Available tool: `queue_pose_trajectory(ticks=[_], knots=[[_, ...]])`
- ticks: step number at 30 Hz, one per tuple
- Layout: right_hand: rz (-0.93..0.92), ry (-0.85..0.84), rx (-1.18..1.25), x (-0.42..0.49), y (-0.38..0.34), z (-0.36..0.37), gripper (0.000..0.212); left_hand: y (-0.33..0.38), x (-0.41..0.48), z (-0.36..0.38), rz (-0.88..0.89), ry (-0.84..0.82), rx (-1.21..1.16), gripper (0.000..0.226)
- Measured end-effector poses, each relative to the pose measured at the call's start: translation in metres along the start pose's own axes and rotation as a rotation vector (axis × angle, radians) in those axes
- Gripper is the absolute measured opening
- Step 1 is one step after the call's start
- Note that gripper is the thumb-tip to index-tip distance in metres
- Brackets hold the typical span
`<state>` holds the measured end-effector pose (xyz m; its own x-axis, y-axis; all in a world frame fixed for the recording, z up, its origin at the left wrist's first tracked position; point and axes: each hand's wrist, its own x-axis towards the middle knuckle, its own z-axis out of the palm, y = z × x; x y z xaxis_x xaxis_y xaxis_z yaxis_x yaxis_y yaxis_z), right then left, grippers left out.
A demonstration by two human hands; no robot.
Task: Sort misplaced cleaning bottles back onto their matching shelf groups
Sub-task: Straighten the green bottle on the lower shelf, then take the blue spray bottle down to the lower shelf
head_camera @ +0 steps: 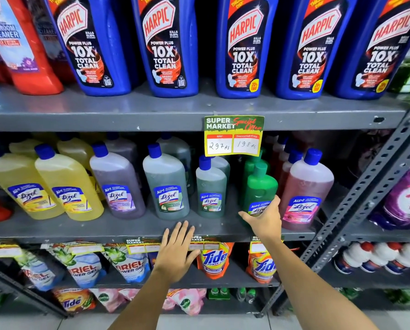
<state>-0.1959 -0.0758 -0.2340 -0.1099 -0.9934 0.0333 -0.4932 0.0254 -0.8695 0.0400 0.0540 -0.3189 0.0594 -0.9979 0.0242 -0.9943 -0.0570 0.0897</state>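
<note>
On the middle shelf [103, 228] stand Lizol bottles grouped by colour: yellow [65, 184], purple [117, 182], grey-green [167, 184], a smaller grey-green one [210, 186] and pink [306, 189]. Between the green and pink groups stands an opaque bright green Lizol bottle [261, 186]. My right hand [264, 220] wraps its lower front, thumb to the left and fingers on the right side. My left hand [177, 251] is flat with its fingers spread, resting at the shelf's front edge below the grey-green bottles, holding nothing.
Blue Harpic bottles [165, 44] line the top shelf, with a red bathroom cleaner [20, 44] at left. A price tag [233, 135] hangs above the green bottle. Ariel [87, 267] and Tide pouches [213, 258] fill the lower shelf. A slotted grey upright [370, 189] stands at right.
</note>
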Motion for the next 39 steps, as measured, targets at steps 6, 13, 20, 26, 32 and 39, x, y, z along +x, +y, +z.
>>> queue_pose_trajectory(ticks=[6, 13, 20, 26, 32, 39], knots=[[-0.015, 0.0, -0.02, 0.001, 0.003, 0.0, 0.092, -0.002, 0.001, 0.002, 0.004, -0.003, 0.011, 0.071], [0.0, -0.003, 0.054, -0.014, 0.0, -0.005, 0.125, 0.001, -0.007, -0.005, 0.007, 0.033, 0.037, 0.072], [-0.422, 0.014, 0.113, -0.106, -0.026, 0.012, 0.068, -0.003, -0.041, -0.035, 0.012, 0.232, 0.085, 0.064], [-1.141, -0.063, 0.186, -0.136, -0.168, 0.041, 0.068, -0.059, -0.067, -0.15, -0.077, 0.548, 0.073, 0.064], [-1.348, 0.06, 0.065, -0.162, -0.306, 0.077, 0.069, -0.146, -0.117, -0.282, -0.172, 0.799, 0.172, 0.063], [-1.3, 0.048, 0.013, -0.188, -0.39, 0.14, 0.067, -0.233, -0.174, -0.356, -0.205, 0.837, 0.362, 0.062]])
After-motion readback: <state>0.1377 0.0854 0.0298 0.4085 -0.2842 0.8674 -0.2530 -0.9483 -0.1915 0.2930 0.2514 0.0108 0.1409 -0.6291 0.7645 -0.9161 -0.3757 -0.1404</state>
